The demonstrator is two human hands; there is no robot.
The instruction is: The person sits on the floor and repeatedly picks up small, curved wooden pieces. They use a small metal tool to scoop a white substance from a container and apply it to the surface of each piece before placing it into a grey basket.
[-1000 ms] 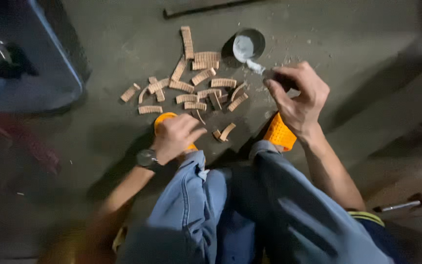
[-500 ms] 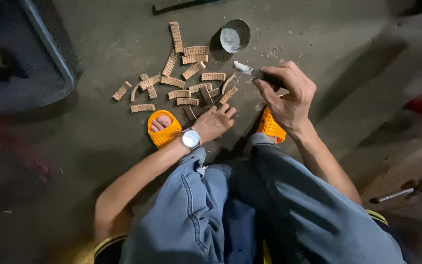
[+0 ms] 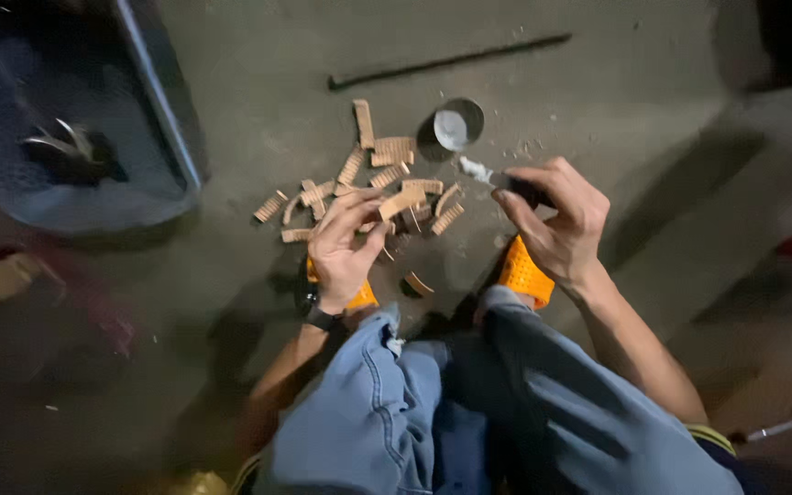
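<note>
The left hand (image 3: pixel 346 243) reaches down over the near edge of a scatter of short ribbed tan wooden strips (image 3: pixel 359 188) on the grey concrete floor (image 3: pixel 258 110). Its fingers are closed on one such strip (image 3: pixel 402 202), which juts out to the right of the fingertips above the others. A dark wristwatch (image 3: pixel 321 318) sits on that wrist, and an orange perforated sandal (image 3: pixel 359 295) shows just beneath the palm.

The right hand (image 3: pixel 556 225) hovers off the floor, to the right of the pile, curled around a dark-handled small brush (image 3: pixel 497 176) whose whitish tip points left toward the strips. Beneath its wrist lies the second orange sandal (image 3: pixel 524 273).

Just beyond the brush tip stands a small round metal tin (image 3: pixel 456 126) holding something white; it sits at the far right edge of the scatter, close to the nearest strips. One curved strip (image 3: pixel 417 283) lies apart, between the two sandals.

Farther out, a long thin dark rod (image 3: pixel 446 62) lies across the floor past the tin, with bare floor between them. On the left, the raised rim of a blue plastic tub (image 3: pixel 162 110) stands apart from the strips, leaving a band of open floor. Blue denim trouser legs (image 3: pixel 469 412) fill the near foreground.
</note>
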